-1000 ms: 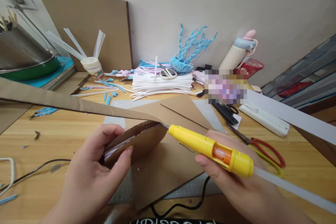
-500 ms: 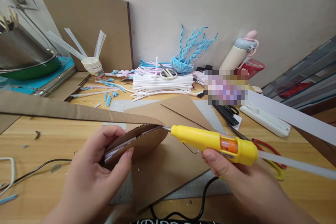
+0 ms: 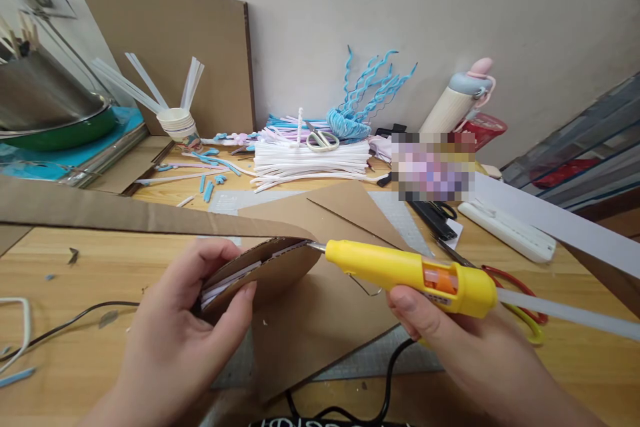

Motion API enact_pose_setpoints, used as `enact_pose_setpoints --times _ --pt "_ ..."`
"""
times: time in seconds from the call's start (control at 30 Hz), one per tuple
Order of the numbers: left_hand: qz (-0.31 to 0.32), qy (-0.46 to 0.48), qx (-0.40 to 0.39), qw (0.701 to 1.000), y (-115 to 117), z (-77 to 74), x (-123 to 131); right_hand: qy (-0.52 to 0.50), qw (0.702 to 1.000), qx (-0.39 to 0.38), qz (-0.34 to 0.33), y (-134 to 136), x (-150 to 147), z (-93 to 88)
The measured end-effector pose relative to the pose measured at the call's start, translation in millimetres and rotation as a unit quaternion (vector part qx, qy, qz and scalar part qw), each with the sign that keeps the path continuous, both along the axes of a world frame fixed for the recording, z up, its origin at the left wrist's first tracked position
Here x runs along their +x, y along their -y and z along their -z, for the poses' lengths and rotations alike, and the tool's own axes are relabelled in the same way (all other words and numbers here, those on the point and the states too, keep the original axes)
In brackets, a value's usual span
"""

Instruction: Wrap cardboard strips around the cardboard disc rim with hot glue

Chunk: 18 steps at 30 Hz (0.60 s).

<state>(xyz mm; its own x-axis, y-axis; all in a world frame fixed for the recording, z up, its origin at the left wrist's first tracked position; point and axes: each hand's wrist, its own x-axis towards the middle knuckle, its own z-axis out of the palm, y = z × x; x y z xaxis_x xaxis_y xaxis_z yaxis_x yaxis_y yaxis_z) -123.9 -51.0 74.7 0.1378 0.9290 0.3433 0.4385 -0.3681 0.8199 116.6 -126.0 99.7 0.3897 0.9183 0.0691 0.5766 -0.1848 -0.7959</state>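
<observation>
The left hand (image 3: 187,320) and right hand (image 3: 450,337) were seen bare, as were the visible parts of the forearms (image 3: 535,383). Short thumbnails (image 3: 250,291) were shown. At the bottom edge, a strip of black clothing (image 3: 335,422) was glimpsed, printed with white, letter-like outlines (image 3: 295,422), cropped beyond reading.

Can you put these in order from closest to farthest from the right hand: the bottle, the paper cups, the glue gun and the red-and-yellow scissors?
From the right hand, in the head view:
1. Glue gun: held in it.
2. Red-and-yellow scissors: just beyond it, partly hidden.
3. Bottle: at the back, by the wall.
4. Paper cups: back left.
</observation>
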Motion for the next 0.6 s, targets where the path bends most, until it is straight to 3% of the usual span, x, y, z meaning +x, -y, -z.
enact_pose_setpoints --times 0.27,0.6 --pt "0.010 0.004 0.002 1.000 -0.6 2.9 -2.5 0.006 1.000 -0.009 0.004 -0.2 0.6 1.0" --pt "0.039 0.000 0.006 0.999 -2.0 4.6 -2.8 -0.011 0.998 0.032 -0.046 -1.1 -1.0 -0.1"
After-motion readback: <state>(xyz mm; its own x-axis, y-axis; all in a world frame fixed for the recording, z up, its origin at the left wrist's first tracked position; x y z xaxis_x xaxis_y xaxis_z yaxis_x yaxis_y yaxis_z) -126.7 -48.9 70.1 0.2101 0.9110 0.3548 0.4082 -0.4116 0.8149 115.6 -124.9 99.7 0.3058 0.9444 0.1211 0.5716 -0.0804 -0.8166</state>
